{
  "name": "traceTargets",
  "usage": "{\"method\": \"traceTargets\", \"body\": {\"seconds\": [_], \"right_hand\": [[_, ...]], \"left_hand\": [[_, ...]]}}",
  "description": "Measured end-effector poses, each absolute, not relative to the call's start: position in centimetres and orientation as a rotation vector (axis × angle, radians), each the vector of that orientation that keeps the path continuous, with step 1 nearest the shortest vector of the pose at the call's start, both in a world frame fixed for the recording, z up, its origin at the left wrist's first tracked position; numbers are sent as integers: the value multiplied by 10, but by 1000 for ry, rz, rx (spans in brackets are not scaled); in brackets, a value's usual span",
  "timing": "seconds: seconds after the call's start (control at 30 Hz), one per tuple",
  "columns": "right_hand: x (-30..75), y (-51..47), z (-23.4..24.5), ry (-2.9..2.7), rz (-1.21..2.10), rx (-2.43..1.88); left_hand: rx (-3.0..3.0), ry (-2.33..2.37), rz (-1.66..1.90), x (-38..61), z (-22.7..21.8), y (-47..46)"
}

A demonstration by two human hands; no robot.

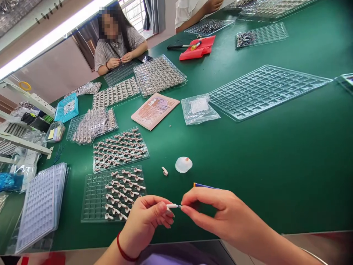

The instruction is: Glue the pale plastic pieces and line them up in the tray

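Pinching a small white part [173, 206] from both ends, low in the middle of the view, just above the near edge of the green counter [275, 176]. The left hand [147, 221] has its fingers [160, 210] closed narrow around one end, and there's a red cord [121, 249] on that wrist. The right hand [220, 217] has thumb and forefinger nipped tight on the other end, so the two hands nearly meet over the part. Just left of the left hand sits a clear tray [93, 200] with the same sort of white pieces lying in its right-hand cells, and right behind it is a fuller tray [120, 149]. A bit beyond the hands, on the bare counter, there's one loose white piece [164, 170] and, just beside it, a round translucent cap [183, 164] with an orange dot on top. A blue strip [205, 186] peeks out behind the right hand; can't tell what it is. Farther back are a pink card [154, 110], a plastic bag [199, 108] and a large clear grid tray [264, 90]. Across the counter a person in a striped shirt [110, 49] has both hands together over another tray, and whatever they hold is too small to make out.
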State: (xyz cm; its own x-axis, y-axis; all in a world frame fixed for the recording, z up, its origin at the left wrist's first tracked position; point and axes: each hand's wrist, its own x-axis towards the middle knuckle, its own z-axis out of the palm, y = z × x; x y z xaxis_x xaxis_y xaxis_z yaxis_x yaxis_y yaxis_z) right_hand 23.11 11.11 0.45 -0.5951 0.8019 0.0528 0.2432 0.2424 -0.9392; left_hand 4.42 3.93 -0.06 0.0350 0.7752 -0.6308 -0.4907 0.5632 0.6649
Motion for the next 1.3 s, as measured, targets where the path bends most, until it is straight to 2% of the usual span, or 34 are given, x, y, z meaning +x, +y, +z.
{"method": "traceTargets", "body": {"seconds": [0.17, 0.33, 1.3], "right_hand": [[233, 115, 5, -2045, 1415, -937], [232, 115, 3, -2097, 1329, -825], [231, 92, -4, -1836, 1327, -603]], "left_hand": [[214, 1125, 966, 44, -5, 38], [182, 1111, 927, 44, -3, 38], [394, 1183, 1002, 54, 9, 24]]}}
